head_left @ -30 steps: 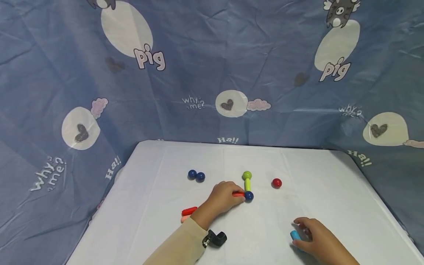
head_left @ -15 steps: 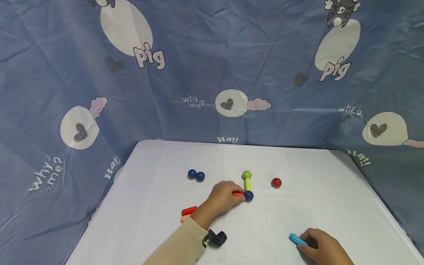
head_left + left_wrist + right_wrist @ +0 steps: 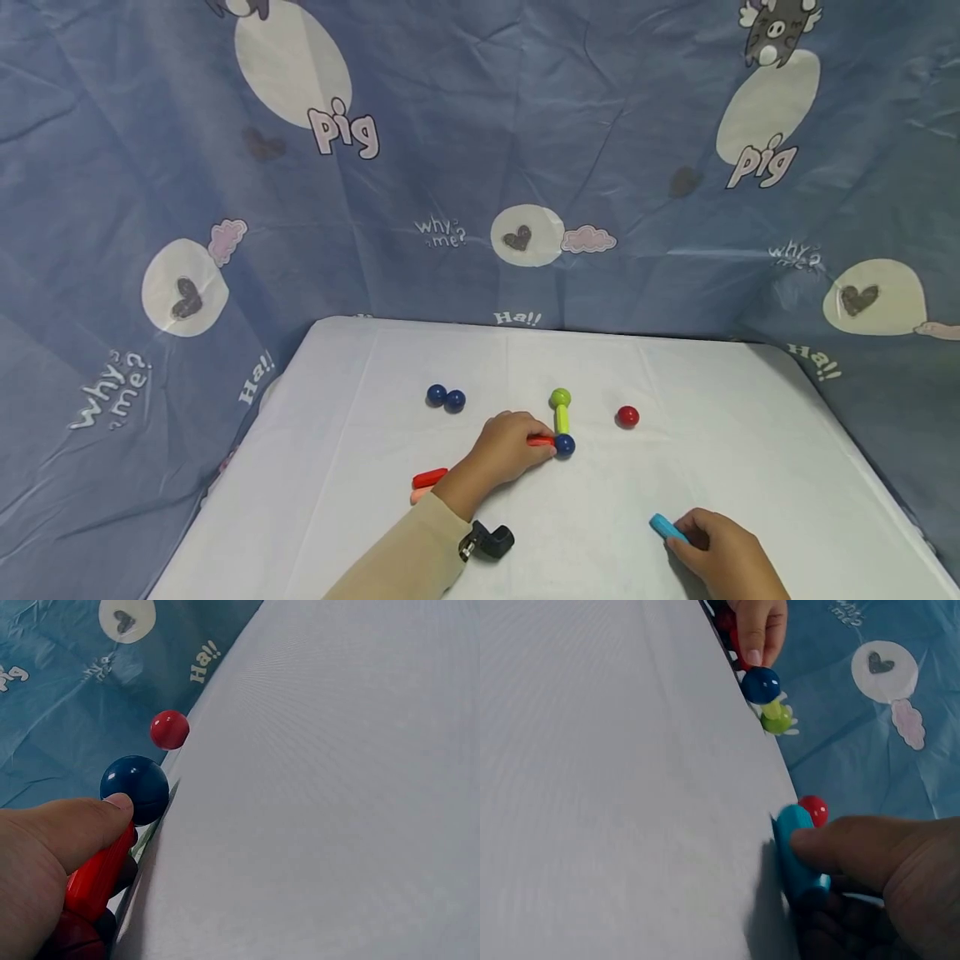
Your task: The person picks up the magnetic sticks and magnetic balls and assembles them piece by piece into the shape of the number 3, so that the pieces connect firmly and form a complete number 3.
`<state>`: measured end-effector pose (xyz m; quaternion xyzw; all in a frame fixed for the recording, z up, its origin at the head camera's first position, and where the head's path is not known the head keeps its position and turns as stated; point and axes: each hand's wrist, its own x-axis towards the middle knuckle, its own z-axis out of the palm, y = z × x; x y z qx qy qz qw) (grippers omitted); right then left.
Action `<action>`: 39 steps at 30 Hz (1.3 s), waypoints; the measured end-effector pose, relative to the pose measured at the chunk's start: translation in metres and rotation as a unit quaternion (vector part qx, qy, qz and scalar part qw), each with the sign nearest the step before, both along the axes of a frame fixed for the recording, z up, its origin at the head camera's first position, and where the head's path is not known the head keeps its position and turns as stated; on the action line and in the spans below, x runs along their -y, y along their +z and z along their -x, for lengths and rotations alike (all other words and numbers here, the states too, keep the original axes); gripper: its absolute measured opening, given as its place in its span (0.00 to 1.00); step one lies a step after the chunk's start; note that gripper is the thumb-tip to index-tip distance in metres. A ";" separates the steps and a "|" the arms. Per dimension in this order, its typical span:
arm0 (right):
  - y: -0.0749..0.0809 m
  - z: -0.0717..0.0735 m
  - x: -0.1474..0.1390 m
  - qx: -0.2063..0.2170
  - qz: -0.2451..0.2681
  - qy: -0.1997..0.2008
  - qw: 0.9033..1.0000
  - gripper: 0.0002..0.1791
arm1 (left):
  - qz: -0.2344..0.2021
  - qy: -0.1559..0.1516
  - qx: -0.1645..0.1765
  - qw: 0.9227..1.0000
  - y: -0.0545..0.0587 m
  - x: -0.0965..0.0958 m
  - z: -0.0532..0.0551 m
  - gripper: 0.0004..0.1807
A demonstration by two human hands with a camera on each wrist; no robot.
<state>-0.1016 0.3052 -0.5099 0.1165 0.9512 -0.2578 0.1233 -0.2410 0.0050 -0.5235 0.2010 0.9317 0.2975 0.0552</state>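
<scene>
My left hand (image 3: 510, 448) grips a red rod (image 3: 97, 877), its thumb tip against the blue ball (image 3: 565, 446) at the rod's end. Below that hand, a dark red ball (image 3: 73, 937) shows partly in the left wrist view. From the blue ball a yellow-green rod (image 3: 562, 418) runs back to a green ball (image 3: 560, 397). At the front right, my right hand (image 3: 722, 550) pinches a light blue rod (image 3: 795, 851) between thumb and fingers, close over the table. A loose red ball (image 3: 627, 417) lies to the right of the joined pieces.
Two dark blue balls (image 3: 446, 398) sit side by side at the back left of the white table (image 3: 600, 517). A red rod (image 3: 430, 477) and a salmon rod (image 3: 420, 495) lie beside the left forearm, which partly covers the salmon one. A blue printed cloth (image 3: 420, 167) hangs behind.
My right hand has closed its fingers on the light blue rod, turned it, and shifted it slightly left and away from me. The left hand keeps its place on the red rod.
</scene>
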 end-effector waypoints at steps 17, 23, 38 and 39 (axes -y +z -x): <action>0.025 0.045 0.030 -0.115 0.038 -0.016 0.992 0.16 | 0.003 -0.006 -0.006 1.000 0.003 0.001 0.002 0.13; 0.025 0.061 0.042 -0.127 0.067 -0.004 0.990 0.19 | 0.038 0.001 -0.012 0.999 0.007 0.004 -0.002 0.18; 0.034 0.097 0.065 -0.159 0.102 -0.051 0.981 0.17 | 0.100 0.016 -0.019 0.995 0.015 0.030 -0.012 0.28; 0.034 0.100 0.067 -0.161 0.104 -0.055 0.980 0.18 | 0.093 0.017 -0.016 0.995 0.014 0.031 -0.012 0.27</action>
